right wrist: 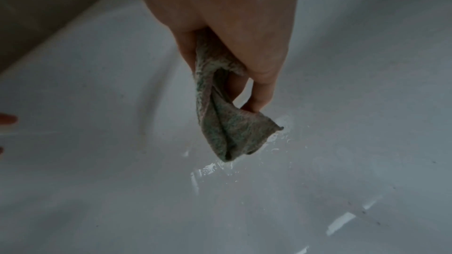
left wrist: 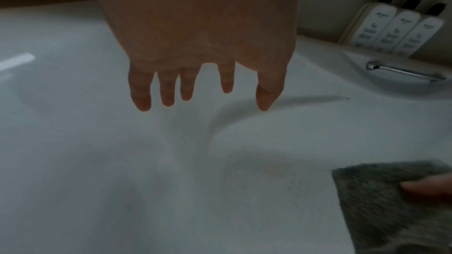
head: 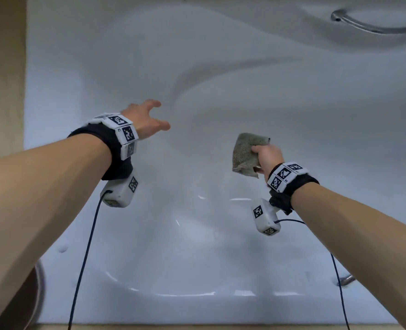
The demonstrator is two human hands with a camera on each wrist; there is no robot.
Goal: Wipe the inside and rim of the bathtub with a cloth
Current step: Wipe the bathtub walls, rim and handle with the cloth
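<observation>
**Two hands over the tub, one cloth in play**

Two bare forearms reach out over the white bathtub, which fills nearly the whole head view, its moulded inner wall curving away in soft ridges. And look at the floor of the basin: droplets and wet streaks glint just beneath the right hand. Along the far rim runs a chrome grab handle, and the left wrist camera catches three white pump bottles with black tops lined up against the wall just behind that handle. A beige wall panel borders the tub on the left.

Down to the hands now. The left hand hangs over the basin with its fingers spread wide and nearly straight, holding nothing, and not visibly touching the tub. The right hand is well apart from it, to the right, and it has the grey-green cloth pinched between thumb and fingers. The cloth is folded and bunched, its loose end dangling below the fingertips in the right wrist view, above the wet patch; whether its lowest corner meets the surface cannot be told. Both wrists carry black straps with white marker blocks, and dark cables trail back from them toward the near rim.
</observation>
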